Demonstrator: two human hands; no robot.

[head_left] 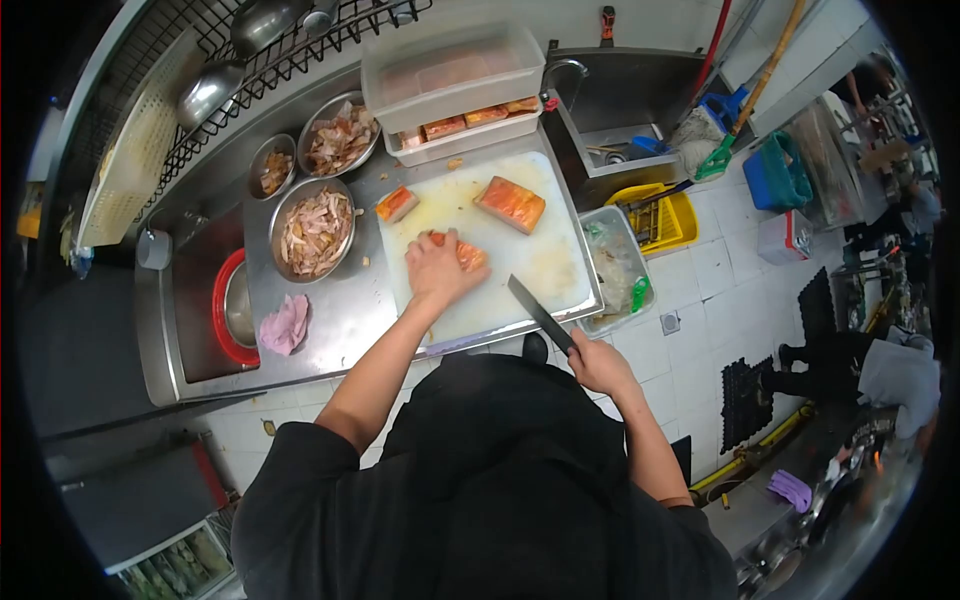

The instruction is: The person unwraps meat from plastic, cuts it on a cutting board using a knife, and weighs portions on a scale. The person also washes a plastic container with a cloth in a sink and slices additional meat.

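On the white cutting board (pixel 555 270) lies a block of roasted meat (pixel 470 257) with an orange-brown top. My left hand (pixel 440 270) rests over it, fingers curled around its near side and pressing on it. My right hand (pixel 603 365) is closed around the handle of a knife (pixel 538 312), whose dark blade points up and left over the board's front right edge, apart from the meat. A larger meat block (pixel 510 204) sits farther back on the board, and a smaller meat piece (pixel 397 204) lies at its left edge.
Left of the board stand metal bowls of meat scraps (pixel 313 230) and a pink cloth (pixel 285 325). Behind it are stacked plastic tubs (pixel 452 75), the lower holding meat blocks. A sink (pixel 600 110) is at back right. A person (pixel 890 375) stands far right.
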